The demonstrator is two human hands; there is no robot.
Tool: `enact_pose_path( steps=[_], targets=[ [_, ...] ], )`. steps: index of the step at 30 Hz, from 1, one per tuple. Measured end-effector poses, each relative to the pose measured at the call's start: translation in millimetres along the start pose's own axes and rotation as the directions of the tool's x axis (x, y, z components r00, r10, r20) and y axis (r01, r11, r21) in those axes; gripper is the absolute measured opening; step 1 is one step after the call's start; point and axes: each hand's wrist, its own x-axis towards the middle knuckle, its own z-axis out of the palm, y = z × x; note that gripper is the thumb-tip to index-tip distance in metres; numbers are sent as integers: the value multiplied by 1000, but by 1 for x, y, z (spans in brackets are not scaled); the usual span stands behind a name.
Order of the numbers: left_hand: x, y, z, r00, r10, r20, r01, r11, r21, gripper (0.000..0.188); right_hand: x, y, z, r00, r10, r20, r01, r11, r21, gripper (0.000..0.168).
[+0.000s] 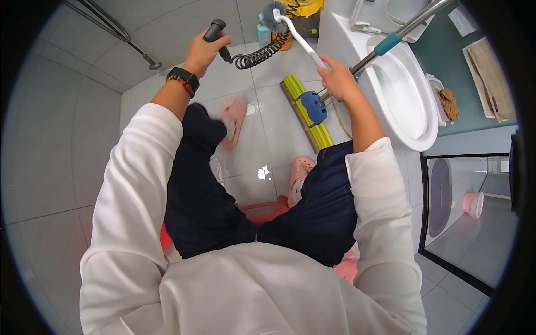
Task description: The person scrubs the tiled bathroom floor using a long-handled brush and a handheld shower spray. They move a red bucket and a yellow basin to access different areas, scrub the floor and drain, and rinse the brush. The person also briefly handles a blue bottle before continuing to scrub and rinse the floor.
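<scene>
My left hand point(205, 50) grips a dark grey handheld sprayer point(215, 31) with a coiled black hose point(255, 57) running off to the right. In my right hand point(337, 79) is the white handle of a toilet brush point(302, 41). Its round grey bristle head point(274, 19) points away from me, in front of a light blue pump bottle point(263, 34) and an orange container point(286, 42) by the wall. Just beneath my right hand, a sponge mop point(312, 109) with a yellow-green head and blue clamp rests on the floor, its metal pole point(402, 35) slanting up to the right.
A white washbasin point(402, 96) stands on the right beside a glass-panelled door point(460, 201) with a black frame. Water puddles shine on the grey floor tiles point(238, 184). Pink clogs point(299, 173) are on my feet, and a red plastic item point(264, 209) lies between my legs.
</scene>
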Motion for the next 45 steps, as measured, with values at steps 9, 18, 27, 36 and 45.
enact_pose_path(
  steps=[9,18,27,36,45],
  targets=[
    [19,6,2,997,26,69,-34,993,115,18,17,-19,19,977,-178,-116,194,970,146,39],
    [17,11,28,995,52,89,-68,979,194,17,18,5,16,978,-189,-90,181,979,-90,39],
    [17,3,15,986,99,135,-129,963,235,16,35,-1,20,975,-209,-72,207,978,-33,39],
    [13,19,6,978,131,159,-168,954,248,17,28,-6,17,984,-139,-108,154,978,140,37],
    [-3,-7,-36,996,72,58,-77,992,96,16,33,-46,35,998,58,-6,-50,903,428,40]
  ],
)
